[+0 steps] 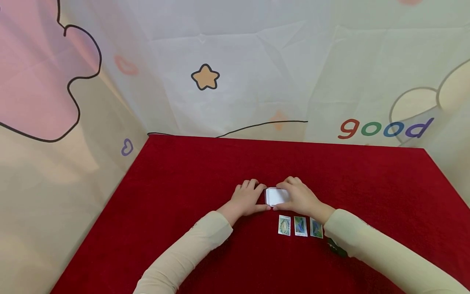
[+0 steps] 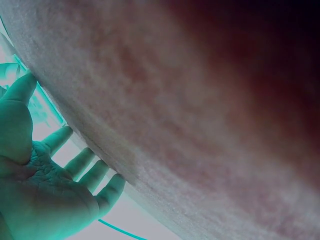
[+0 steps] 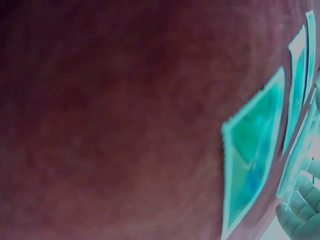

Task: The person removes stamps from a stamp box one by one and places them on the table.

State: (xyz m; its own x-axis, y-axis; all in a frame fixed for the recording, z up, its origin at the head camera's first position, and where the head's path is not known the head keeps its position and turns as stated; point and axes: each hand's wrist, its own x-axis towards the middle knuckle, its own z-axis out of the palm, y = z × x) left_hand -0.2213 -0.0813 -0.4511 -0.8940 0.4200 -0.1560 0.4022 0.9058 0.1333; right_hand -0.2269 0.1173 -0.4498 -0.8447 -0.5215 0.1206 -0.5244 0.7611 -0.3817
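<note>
A small flat white case [image 1: 276, 197], clear at its edges, lies on the red cloth between the two hands. My right hand [image 1: 300, 197] covers its right end and grips it, thumb at the near edge and fingers at the far edge. At the case's left end is my left hand [image 1: 249, 198], fingers spread and fairly straight, with the index finger and thumb tips right at its corners. In the left wrist view the left fingers [image 2: 80, 162] reach down to the cloth. Below the case, several postage stamps [image 1: 284, 225] with toothed white borders lie in a row.
The right forearm partly covers the rightmost stamp [image 1: 316, 228] and a dark green object [image 1: 337, 247]. Red cloth [image 1: 183, 171] spreads over the table. A pale printed curtain [image 1: 238, 81] hangs behind and along both sides.
</note>
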